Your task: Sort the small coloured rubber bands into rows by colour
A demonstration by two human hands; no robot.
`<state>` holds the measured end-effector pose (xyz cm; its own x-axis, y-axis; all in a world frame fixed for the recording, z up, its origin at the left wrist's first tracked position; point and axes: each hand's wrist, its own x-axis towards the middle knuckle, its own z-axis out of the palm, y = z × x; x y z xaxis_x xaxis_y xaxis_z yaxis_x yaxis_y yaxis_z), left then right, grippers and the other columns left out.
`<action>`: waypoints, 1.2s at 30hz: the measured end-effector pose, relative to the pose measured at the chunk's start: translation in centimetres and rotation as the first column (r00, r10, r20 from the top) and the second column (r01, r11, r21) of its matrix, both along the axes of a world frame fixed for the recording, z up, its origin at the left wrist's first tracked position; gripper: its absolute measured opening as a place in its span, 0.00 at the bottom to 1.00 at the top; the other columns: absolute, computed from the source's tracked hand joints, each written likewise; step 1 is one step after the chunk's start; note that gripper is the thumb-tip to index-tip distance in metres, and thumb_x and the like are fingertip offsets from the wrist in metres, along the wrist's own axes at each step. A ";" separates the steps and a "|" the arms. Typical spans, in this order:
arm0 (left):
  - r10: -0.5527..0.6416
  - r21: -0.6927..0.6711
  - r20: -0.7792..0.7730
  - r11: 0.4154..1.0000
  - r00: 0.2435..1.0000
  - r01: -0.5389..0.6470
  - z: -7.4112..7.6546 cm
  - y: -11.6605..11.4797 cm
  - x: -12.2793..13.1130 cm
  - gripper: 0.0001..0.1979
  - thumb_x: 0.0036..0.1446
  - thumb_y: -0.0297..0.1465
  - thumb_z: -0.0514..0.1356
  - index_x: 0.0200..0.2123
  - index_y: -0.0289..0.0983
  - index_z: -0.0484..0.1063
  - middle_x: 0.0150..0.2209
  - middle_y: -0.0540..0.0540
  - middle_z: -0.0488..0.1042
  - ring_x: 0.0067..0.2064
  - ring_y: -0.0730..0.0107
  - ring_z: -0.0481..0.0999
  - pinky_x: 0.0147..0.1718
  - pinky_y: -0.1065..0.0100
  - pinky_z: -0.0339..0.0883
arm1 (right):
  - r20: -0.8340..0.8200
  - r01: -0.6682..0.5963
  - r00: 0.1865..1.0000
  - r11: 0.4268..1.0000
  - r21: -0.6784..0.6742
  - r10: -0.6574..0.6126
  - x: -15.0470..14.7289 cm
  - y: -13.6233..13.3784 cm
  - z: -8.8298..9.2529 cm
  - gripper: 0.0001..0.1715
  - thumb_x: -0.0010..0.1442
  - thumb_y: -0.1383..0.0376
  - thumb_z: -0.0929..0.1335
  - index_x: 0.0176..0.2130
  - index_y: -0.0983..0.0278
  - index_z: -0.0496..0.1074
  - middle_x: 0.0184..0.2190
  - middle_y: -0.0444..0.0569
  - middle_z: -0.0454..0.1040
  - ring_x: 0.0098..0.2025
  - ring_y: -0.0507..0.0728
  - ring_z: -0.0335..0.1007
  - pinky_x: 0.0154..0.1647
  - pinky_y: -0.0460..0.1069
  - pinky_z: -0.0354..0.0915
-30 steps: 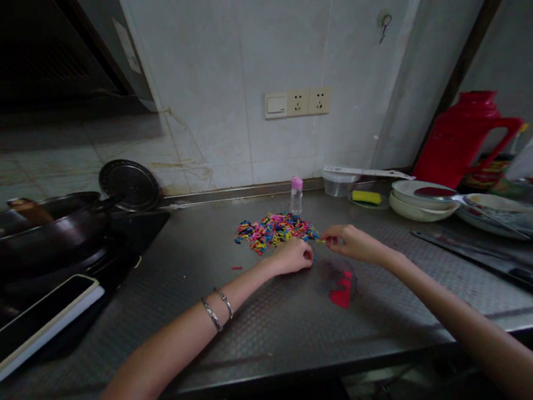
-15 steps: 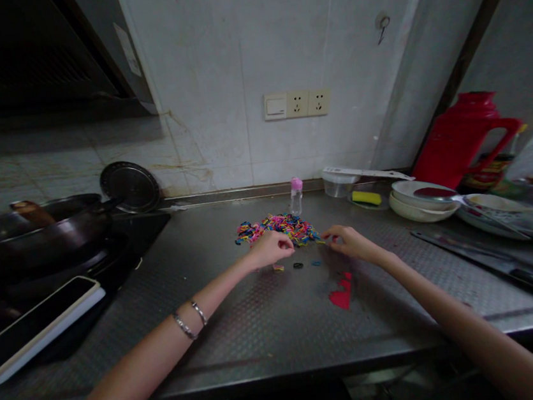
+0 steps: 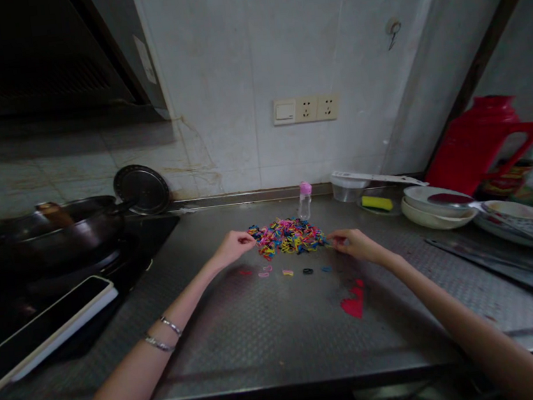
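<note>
Metal desk [image 3: 244,344], one bottle [image 3: 305,203] at twelve o'clock behind one band pile [image 3: 290,238], your left hand [image 3: 234,246], right hand [image 3: 352,244]: grips unclear.

multicoloured band pile [image 3: 290,237], pink-capped bottle [image 3: 304,206], yellow sponge [image 3: 376,203], red jug [image 3: 470,148], grey dimple-patterned counter [image 3: 253,336]

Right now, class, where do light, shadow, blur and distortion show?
All in the head view: light is dim, the range hood nearly black; the counter shows a dull sheen, softly shadowed below the right hand; the pan looks smeared; the red flask leans, probably wide-angle distortion.
</note>
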<state>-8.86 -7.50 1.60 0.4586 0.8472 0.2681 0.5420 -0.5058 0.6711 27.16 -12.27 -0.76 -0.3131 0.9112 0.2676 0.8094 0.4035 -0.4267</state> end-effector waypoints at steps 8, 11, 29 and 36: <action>0.031 -0.045 0.013 0.999 0.999 -0.030 0.0 -0.6 -0.2 0.12 0.47 0.33 0.57 0.31 0.31 0.75 0.28 0.45 0.76 0.29 0.71 0.71 0.30 0.72 0.62 | -0.040 -0.112 0.993 0.994 0.018 0.112 -4.7 -1.1 2.5 0.19 0.51 0.69 0.60 0.42 0.66 0.71 0.31 0.48 0.73 0.31 0.52 0.66 0.34 0.46 0.61; 0.035 -0.063 0.012 0.997 0.999 -0.034 -0.1 -0.9 -0.1 0.11 0.47 0.32 0.57 0.30 0.30 0.75 0.28 0.44 0.76 0.29 0.71 0.71 0.30 0.72 0.63 | -0.036 -0.148 0.988 0.988 0.041 0.150 -7.1 -1.4 2.8 0.18 0.51 0.69 0.61 0.42 0.66 0.71 0.30 0.48 0.73 0.30 0.51 0.66 0.33 0.45 0.61; -0.280 -0.013 -0.308 0.957 0.909 0.290 -0.2 -5.7 4.1 0.09 0.47 0.26 0.55 0.30 0.33 0.75 0.25 0.48 0.73 0.26 0.75 0.67 0.27 0.75 0.57 | -0.143 -0.335 0.939 0.928 -0.165 0.314 -12.1 -1.9 2.2 0.21 0.47 0.73 0.63 0.43 0.67 0.70 0.26 0.45 0.72 0.27 0.49 0.64 0.27 0.43 0.59; -0.149 0.153 -0.411 0.961 0.899 0.229 -0.5 -6.3 4.9 0.11 0.51 0.28 0.53 0.34 0.36 0.75 0.33 0.45 0.75 0.34 0.69 0.71 0.33 0.72 0.60 | -0.170 -0.373 0.923 0.909 -0.184 0.345 -11.7 -2.4 2.7 0.17 0.49 0.66 0.66 0.42 0.65 0.70 0.27 0.44 0.71 0.27 0.49 0.63 0.27 0.43 0.58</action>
<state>-3.96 -13.75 1.15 0.7061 0.6843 0.1818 0.6217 -0.7221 0.3034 15.43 -14.67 1.93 -0.6048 0.7831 0.1445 0.5581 0.5462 -0.6247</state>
